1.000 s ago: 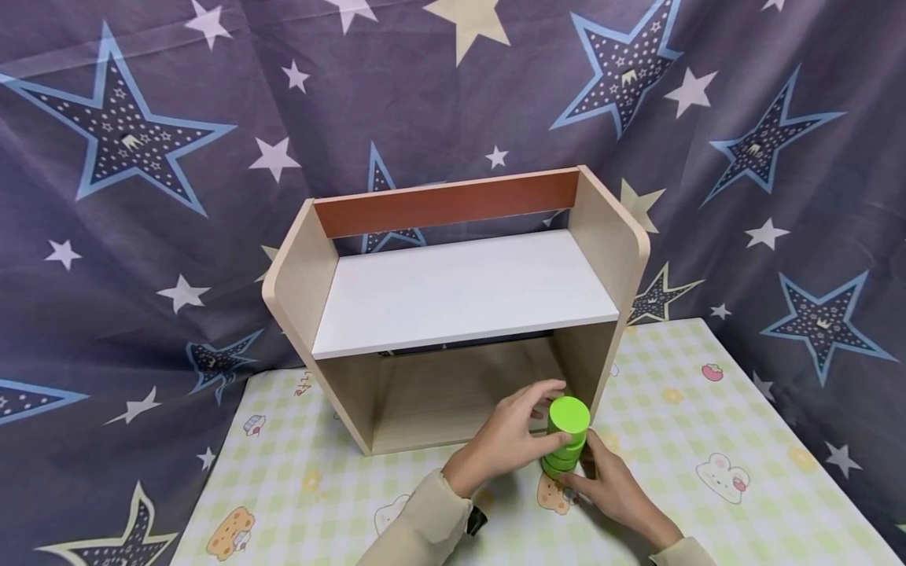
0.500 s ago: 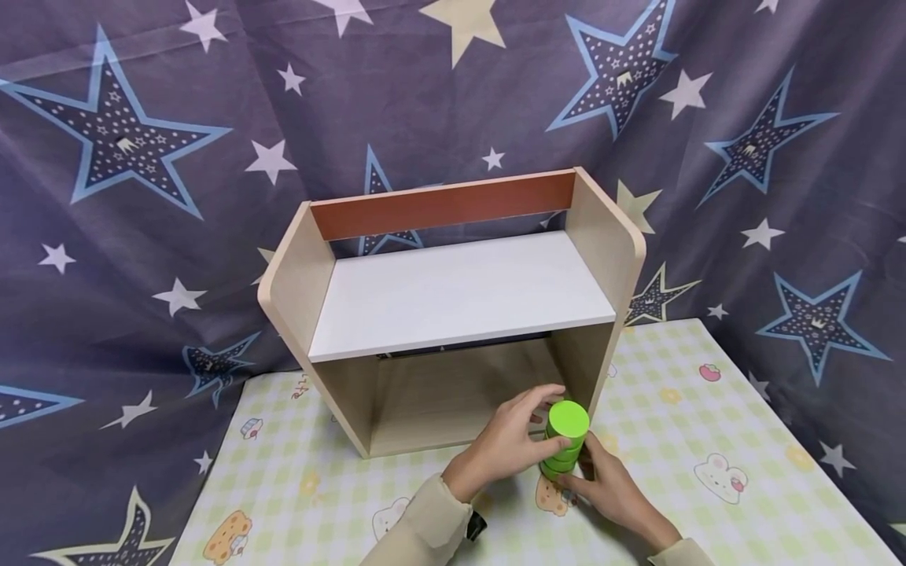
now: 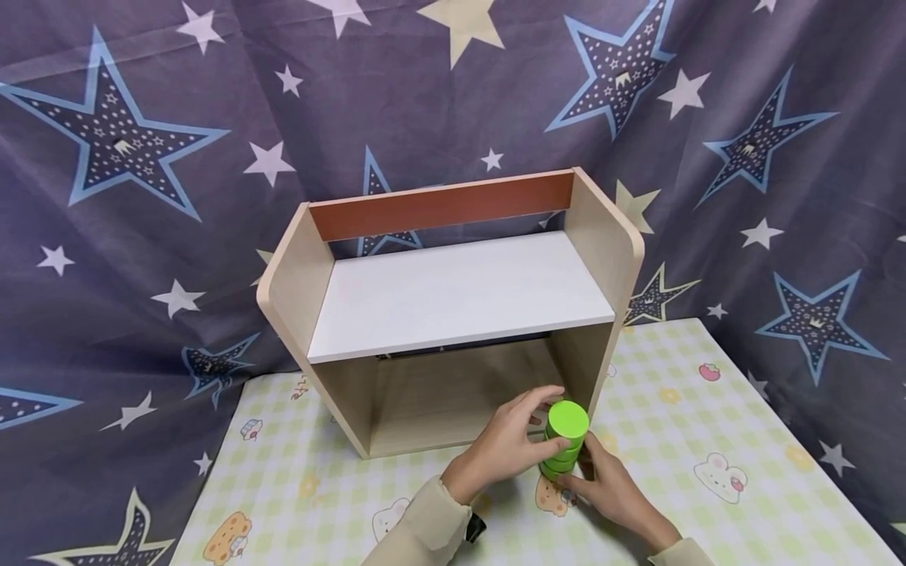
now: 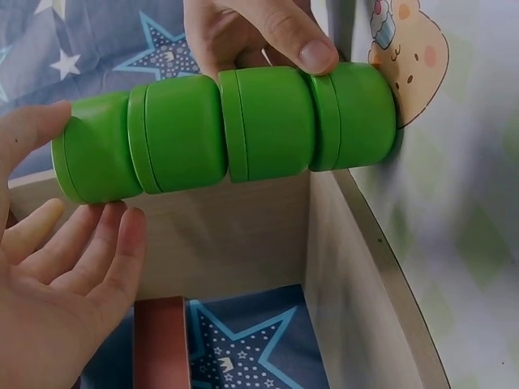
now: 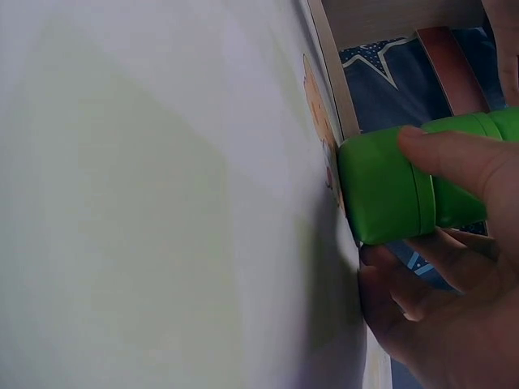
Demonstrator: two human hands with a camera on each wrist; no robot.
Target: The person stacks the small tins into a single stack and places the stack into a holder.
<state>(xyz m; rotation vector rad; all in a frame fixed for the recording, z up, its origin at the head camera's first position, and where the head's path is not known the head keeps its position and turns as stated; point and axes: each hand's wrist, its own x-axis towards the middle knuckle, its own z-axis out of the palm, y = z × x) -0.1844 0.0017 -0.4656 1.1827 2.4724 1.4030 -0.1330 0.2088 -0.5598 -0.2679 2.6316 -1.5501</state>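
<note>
Star-printed fabric [image 3: 425, 102] is seen beyond the fingertips [image 4: 130, 233]. Four green containers [image 3: 569, 424] are stacked upright between them, the top one [image 4: 97, 154] pinched by the left hand [image 3: 508, 442], the lowest [image 5: 381, 186] gripped by the right hand [image 3: 614, 487]. Since a second ago, no shift is visible; steadying is suggested.

Jars [image 4: 182, 134], four: plain bright green, lids [image 3: 569, 420] matching. Shelf [image 3: 607, 228]: pale wood grain; middle board [image 3: 463, 295] plain white; top rail [image 3: 446, 211] reddish brown. Tablecloth [image 3: 679, 456]: pale green and white check, printed with white rabbits [image 3: 716, 477], a pinkish-red strawberry [image 3: 710, 373], yellow flowers [image 3: 668, 395] and orange-tan cartoon figures [image 3: 226, 536]. Curtain [image 3: 418, 102]: dark slate purple, scattered with plain pale stars [image 3: 269, 163], cream stars [image 3: 463, 23] and large light-blue-outlined stars [image 3: 120, 130] filled with white specks and small crowns [image 3: 123, 146]. Sleeves [image 3: 425, 523]: plain cream. Small item [image 3: 476, 527] beside the left sleeve: black.
</note>
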